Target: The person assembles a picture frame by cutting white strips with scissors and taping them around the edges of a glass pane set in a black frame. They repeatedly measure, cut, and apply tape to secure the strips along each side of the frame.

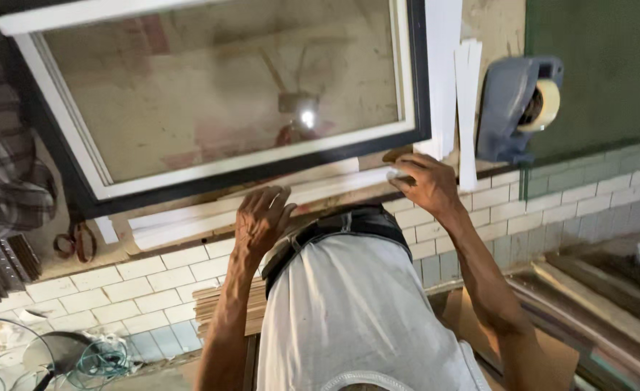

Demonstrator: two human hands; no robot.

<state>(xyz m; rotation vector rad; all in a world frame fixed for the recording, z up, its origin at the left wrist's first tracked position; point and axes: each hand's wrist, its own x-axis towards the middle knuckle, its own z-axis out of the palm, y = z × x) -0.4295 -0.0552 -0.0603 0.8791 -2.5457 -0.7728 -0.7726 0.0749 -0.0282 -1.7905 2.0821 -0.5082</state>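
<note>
A bundle of long white strips (pixel 190 217) lies on a tiled counter (pixel 153 279), in front of a glass window panel (pixel 219 94) with a black and white frame. My left hand (pixel 262 217) rests on the strips near their middle, with its fingers curled over them. My right hand (pixel 425 181) grips the right end of a white strip by the panel's lower right corner. My white shirt and black belt fill the lower middle of the view.
More white strips (pixel 468 108) stand upright right of the panel, next to a blue-grey tape dispenser (pixel 515 108). Red-handled scissors (pixel 77 242) lie at the left. Wooden slats (pixel 222 304) are stacked below the counter. A fan (pixel 66 355) sits on the floor, and cardboard (pixel 552 355) lies lower right.
</note>
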